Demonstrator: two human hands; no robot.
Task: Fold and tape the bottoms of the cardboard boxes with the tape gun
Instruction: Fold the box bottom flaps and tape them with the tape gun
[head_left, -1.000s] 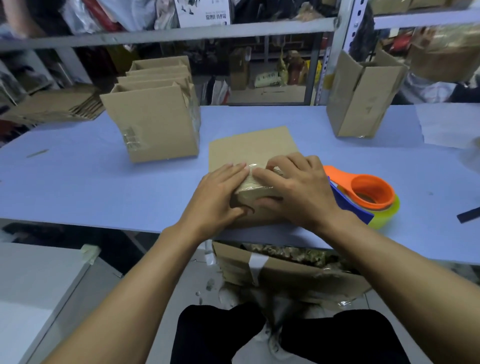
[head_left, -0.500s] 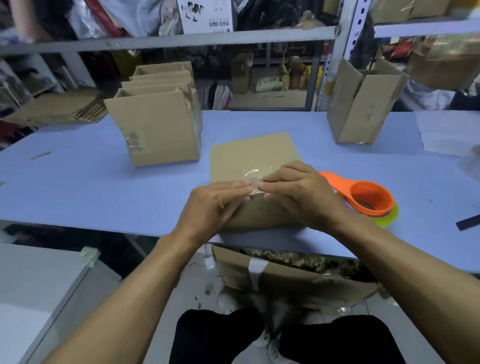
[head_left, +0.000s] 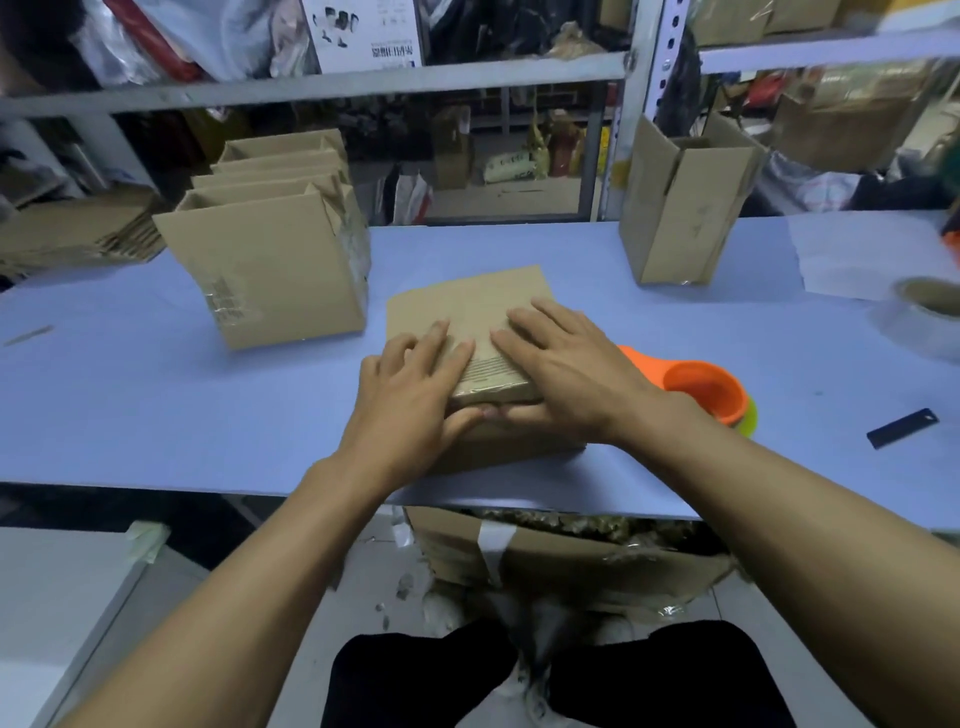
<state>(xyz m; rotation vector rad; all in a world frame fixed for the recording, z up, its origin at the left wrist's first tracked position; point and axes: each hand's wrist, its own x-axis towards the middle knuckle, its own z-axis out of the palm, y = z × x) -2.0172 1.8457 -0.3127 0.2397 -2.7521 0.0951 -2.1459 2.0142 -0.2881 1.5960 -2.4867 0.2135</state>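
A brown cardboard box (head_left: 467, 299) lies on the blue table (head_left: 156, 405) in front of me, its folded bottom facing up. A strip of clear tape (head_left: 488, 371) runs over the seam and down the near edge. My left hand (head_left: 410, 384) and my right hand (head_left: 566, 369) lie flat on the box on either side of the tape, fingers spread. Both thumbs press the near face. The orange tape gun (head_left: 701, 387) rests on the table just right of my right wrist, untouched.
Several open boxes (head_left: 275, 270) stand in a row at the back left, and one more box (head_left: 675, 218) at the back right. A roll of clear tape (head_left: 924, 317) and a black strip (head_left: 901, 428) lie far right. Flattened cardboard (head_left: 72, 234) is stacked far left. A torn carton (head_left: 571, 551) sits under the table.
Both hands went from pinching the tape at the box's near edge to lying flat on top, fingers spread further back along the seam. The tape gun has not moved.
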